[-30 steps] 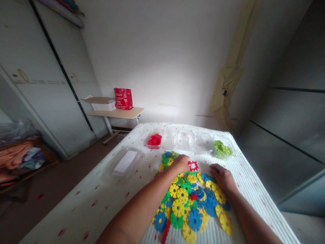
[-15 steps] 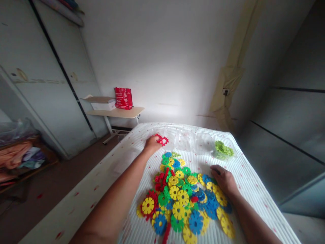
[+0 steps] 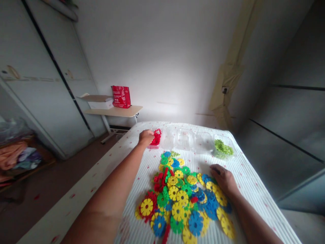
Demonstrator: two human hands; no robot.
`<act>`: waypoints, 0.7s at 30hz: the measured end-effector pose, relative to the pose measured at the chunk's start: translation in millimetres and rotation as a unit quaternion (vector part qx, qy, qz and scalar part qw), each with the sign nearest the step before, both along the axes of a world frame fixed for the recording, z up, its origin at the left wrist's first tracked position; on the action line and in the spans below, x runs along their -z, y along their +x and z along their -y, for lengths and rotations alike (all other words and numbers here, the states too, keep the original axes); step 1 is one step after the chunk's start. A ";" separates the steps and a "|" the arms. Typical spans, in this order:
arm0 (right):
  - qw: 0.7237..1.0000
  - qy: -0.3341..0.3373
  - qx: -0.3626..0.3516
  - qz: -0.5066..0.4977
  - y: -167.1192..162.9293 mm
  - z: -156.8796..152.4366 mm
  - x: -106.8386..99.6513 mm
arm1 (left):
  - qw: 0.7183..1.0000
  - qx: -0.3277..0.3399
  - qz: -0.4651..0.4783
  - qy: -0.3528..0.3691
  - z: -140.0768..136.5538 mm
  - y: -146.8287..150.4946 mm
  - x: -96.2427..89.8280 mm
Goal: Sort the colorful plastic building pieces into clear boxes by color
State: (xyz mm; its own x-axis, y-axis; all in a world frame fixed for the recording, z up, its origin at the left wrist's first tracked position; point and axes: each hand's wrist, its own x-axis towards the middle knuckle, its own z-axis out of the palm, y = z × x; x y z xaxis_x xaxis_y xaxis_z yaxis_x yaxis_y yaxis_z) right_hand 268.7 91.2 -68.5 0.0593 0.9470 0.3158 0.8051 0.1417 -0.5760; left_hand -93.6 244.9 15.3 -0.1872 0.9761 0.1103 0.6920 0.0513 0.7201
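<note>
At the far left of the table, my left hand [image 3: 146, 137] has its fingers closed at a clear container of red toothed pieces [image 3: 155, 139]. A squarish red toothed piece stands up at its fingertips, over the others. My right hand [image 3: 224, 178] rests at the right edge of a pile of slotted plastic discs [image 3: 182, 196], with its fingers curled in and nothing visible in them. The discs are yellow, blue and green; several red pieces [image 3: 159, 179] are mixed in.
Clear plastic containers [image 3: 184, 139] line the far side of the table; the right one holds light green pieces [image 3: 223, 147]. A white ribbed cover [image 3: 261, 203] lies over the table. Behind, a small side table [image 3: 127, 112] bears a red bag [image 3: 121, 97] and a box [image 3: 100, 102].
My left hand has moved slightly left and away from me, carrying the red toothed piece to the container of red pieces. My right hand has stayed put.
</note>
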 end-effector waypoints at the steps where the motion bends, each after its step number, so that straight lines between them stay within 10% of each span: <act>1: 1.000 0.001 -0.001 0.000 0.1 0.0 -0.1 | 1.000 0.004 -0.003 0.006 7.9 -0.8 1.6; 13: 1.000 -0.013 0.013 0.013 0.4 -0.5 1.3 | 0.971 0.223 -0.078 0.030 124.1 11.9 32.8; 21: 1.000 -0.008 0.003 0.006 -0.2 1.2 -0.3 | 0.977 0.114 -0.174 0.047 81.2 6.9 -1.5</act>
